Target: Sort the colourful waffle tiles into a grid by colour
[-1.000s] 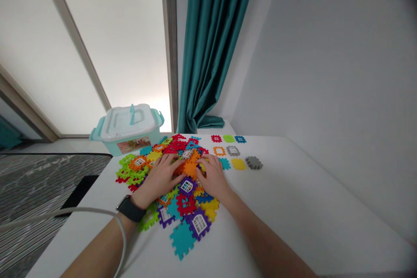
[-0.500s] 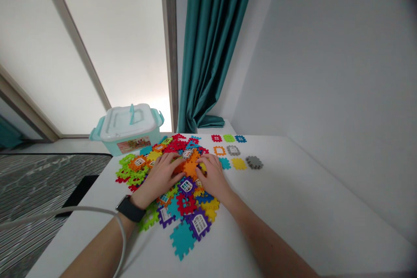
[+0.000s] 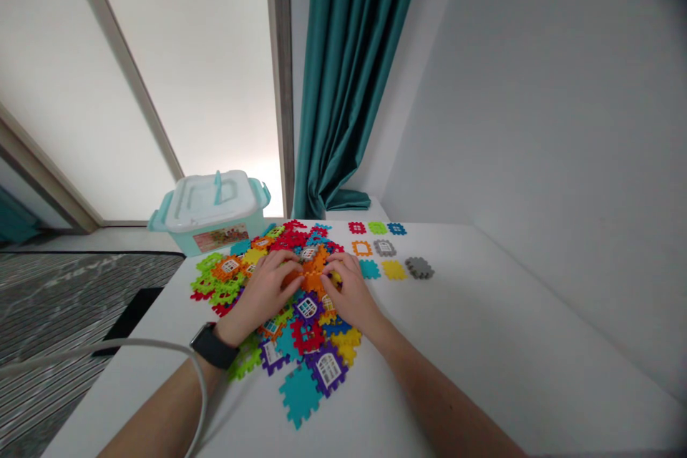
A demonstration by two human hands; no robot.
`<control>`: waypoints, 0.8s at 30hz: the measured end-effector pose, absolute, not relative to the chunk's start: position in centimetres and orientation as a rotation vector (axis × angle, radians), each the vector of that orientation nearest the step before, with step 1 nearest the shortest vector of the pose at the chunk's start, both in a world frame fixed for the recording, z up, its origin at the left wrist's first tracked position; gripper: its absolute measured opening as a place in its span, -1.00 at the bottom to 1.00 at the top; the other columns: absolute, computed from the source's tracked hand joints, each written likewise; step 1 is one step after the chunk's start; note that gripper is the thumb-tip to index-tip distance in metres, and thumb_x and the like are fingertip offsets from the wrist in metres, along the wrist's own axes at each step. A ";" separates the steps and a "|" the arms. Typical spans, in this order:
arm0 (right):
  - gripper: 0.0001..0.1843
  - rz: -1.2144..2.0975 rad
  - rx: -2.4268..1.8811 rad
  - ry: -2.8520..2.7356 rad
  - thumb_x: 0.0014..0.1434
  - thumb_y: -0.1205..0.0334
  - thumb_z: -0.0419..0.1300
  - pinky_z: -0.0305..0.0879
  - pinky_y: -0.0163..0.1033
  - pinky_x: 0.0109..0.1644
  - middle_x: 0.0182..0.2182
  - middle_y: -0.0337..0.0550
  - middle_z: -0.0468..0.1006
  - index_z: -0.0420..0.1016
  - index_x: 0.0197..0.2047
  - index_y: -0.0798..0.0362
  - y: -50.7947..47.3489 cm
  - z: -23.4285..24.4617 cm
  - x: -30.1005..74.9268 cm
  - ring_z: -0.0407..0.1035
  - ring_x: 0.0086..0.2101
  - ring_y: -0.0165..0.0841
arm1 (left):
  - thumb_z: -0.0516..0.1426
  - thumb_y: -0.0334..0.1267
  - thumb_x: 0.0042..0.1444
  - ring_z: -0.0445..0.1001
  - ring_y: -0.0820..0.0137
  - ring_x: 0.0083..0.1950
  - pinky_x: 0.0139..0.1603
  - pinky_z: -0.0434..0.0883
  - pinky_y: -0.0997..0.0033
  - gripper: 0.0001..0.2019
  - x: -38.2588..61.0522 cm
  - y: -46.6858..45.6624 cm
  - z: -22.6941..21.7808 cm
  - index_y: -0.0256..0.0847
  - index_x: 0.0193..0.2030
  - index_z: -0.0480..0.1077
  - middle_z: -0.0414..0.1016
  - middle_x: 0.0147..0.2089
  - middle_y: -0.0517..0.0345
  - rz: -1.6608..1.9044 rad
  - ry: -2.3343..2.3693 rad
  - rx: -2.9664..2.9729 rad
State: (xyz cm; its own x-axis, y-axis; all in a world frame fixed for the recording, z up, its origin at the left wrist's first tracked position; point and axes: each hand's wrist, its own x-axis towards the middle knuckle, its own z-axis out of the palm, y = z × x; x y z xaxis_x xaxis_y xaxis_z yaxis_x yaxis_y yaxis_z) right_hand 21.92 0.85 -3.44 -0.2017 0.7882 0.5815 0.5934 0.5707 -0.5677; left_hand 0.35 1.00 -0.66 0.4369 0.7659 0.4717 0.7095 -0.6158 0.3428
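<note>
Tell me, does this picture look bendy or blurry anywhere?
In the head view, the wide lens stretches the white table so it slants, the glowing frosted panel is the brightest part, the top right corner darkens, and the left hand and right hand look fairly sharp.

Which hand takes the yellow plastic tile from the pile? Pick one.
Right, probably: the right hand has its fingers beside the yellow plastic tile, while the left hand sits farther off, beyond the orange tiles.
</note>
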 end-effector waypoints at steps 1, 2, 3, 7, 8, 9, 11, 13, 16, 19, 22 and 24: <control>-0.93 0.279 -1.108 -1.899 0.30 0.29 0.15 0.32 0.06 0.17 -0.09 -0.07 0.49 0.43 -0.25 -0.03 0.8 -3.4 21.9 0.35 0.01 -0.17 | 0.10 -0.23 0.31 0.44 0.15 0.09 0.15 0.41 0.04 -0.86 0.4 1.0 -0.6 -0.15 -0.18 0.48 0.48 0.03 0.00 0.943 1.321 2.555; -0.93 0.285 -1.102 -1.894 0.30 0.29 0.15 0.32 0.06 0.17 -0.08 -0.07 0.49 0.43 -0.24 -0.04 0.8 -3.4 21.9 0.35 0.02 -0.17 | 0.10 -0.24 0.31 0.45 0.16 0.08 0.14 0.41 0.05 -0.86 0.4 0.9 -0.5 -0.15 -0.20 0.47 0.48 0.02 0.00 0.967 1.307 2.523; -0.94 0.290 -1.099 -1.889 0.30 0.28 0.15 0.32 0.06 0.17 -0.08 -0.07 0.49 0.44 -0.23 -0.04 0.8 -3.3 21.9 0.35 0.02 -0.16 | 0.09 -0.24 0.32 0.45 0.17 0.08 0.15 0.41 0.06 -0.85 0.5 0.9 -0.4 -0.16 -0.22 0.47 0.48 0.02 0.00 0.997 1.290 2.483; -0.95 0.291 -1.097 -1.884 0.30 0.26 0.16 0.32 0.06 0.18 -0.06 -0.04 0.48 0.45 -0.19 -0.04 0.6 -3.1 21.9 0.35 0.03 -0.15 | 0.09 -0.21 0.34 0.46 0.22 0.08 0.19 0.41 0.11 -0.83 0.5 0.8 0.4 -0.16 -0.25 0.46 0.47 0.01 0.01 1.141 1.240 2.275; -0.95 0.288 -1.098 -1.887 0.30 0.26 0.16 0.32 0.06 0.18 -0.05 -0.04 0.48 0.46 -0.19 -0.04 0.6 -3.1 21.9 0.35 0.04 -0.15 | 0.08 -0.20 0.34 0.46 0.23 0.08 0.20 0.41 0.12 -0.82 0.5 0.9 0.5 -0.16 -0.26 0.45 0.48 0.00 0.02 1.173 1.236 2.224; -0.95 0.287 -1.099 -1.890 0.30 0.25 0.16 0.32 0.06 0.18 -0.05 -0.04 0.48 0.46 -0.20 -0.04 0.5 -3.0 21.9 0.35 0.04 -0.15 | 0.08 -0.19 0.34 0.46 0.23 0.08 0.20 0.40 0.11 -0.81 0.4 0.9 0.7 -0.16 -0.27 0.44 0.48 0.00 0.02 1.194 1.231 2.181; -0.93 0.289 -1.099 -1.900 0.31 0.24 0.15 0.31 0.07 0.20 -0.03 -0.05 0.49 0.46 -0.23 -0.04 0.3 -2.9 21.9 0.35 0.06 -0.15 | 0.08 -0.18 0.34 0.47 0.23 0.07 0.21 0.40 0.11 -0.79 0.3 1.0 0.8 -0.17 -0.30 0.43 0.49 -0.02 0.02 1.209 1.216 2.119; -0.91 0.295 -1.090 -1.904 0.32 0.23 0.15 0.30 0.07 0.21 -0.02 -0.05 0.49 0.46 -0.24 -0.04 0.2 -2.7 21.8 0.35 0.06 -0.15 | 0.08 -0.18 0.34 0.48 0.23 0.06 0.19 0.41 0.11 -0.78 0.2 1.0 0.9 -0.17 -0.31 0.42 0.51 -0.02 0.02 1.202 1.203 2.083; -0.92 0.324 -1.065 -1.908 0.32 0.22 0.15 0.34 0.02 0.17 -0.05 -0.05 0.52 0.47 -0.18 -0.03 0.1 -2.6 21.8 0.39 0.02 -0.17 | 0.08 -0.16 0.35 0.48 0.23 0.04 0.16 0.43 0.13 -0.79 0.3 0.8 1.0 -0.16 -0.29 0.42 0.51 -0.03 0.03 1.201 1.196 2.096; -0.81 0.333 -1.060 -1.911 0.34 0.21 0.13 0.37 -0.05 0.10 -0.08 -0.06 0.56 0.45 0.00 -0.03 0.0 -2.4 22.0 0.43 -0.03 -0.19 | 0.08 -0.18 0.36 0.47 0.24 0.04 0.14 0.44 0.14 -0.81 0.4 0.4 1.0 -0.16 -0.25 0.44 0.50 -0.03 0.02 1.195 1.179 2.187; -0.82 0.257 -1.035 -1.947 0.37 0.21 0.12 0.36 -0.06 0.08 -0.10 -0.06 0.57 0.46 0.01 -0.04 -0.1 -2.2 22.3 0.43 -0.05 -0.19 | 0.08 -0.19 0.38 0.47 0.24 0.04 0.14 0.44 0.15 -0.82 0.6 0.1 0.8 -0.16 -0.19 0.47 0.48 -0.01 0.02 1.139 1.129 2.296; -0.86 0.193 -0.996 -1.975 0.39 0.21 0.11 0.35 -0.06 0.06 -0.17 -0.07 0.57 0.49 -0.10 -0.03 -0.2 -2.2 22.5 0.43 -0.10 -0.20 | 0.07 -0.20 0.38 0.47 0.25 0.05 0.14 0.44 0.16 -0.82 0.7 -0.1 0.6 -0.15 -0.18 0.48 0.48 -0.01 0.02 1.113 1.085 2.342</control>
State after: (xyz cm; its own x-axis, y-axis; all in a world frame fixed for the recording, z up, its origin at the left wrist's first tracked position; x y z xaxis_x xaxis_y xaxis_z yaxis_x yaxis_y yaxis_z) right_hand 22.51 -0.18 -2.16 -0.2822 0.7096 0.6456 0.5710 0.6650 -0.4814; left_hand 0.72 -0.07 0.63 0.4052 0.7542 0.5168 0.4970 -0.6561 0.5679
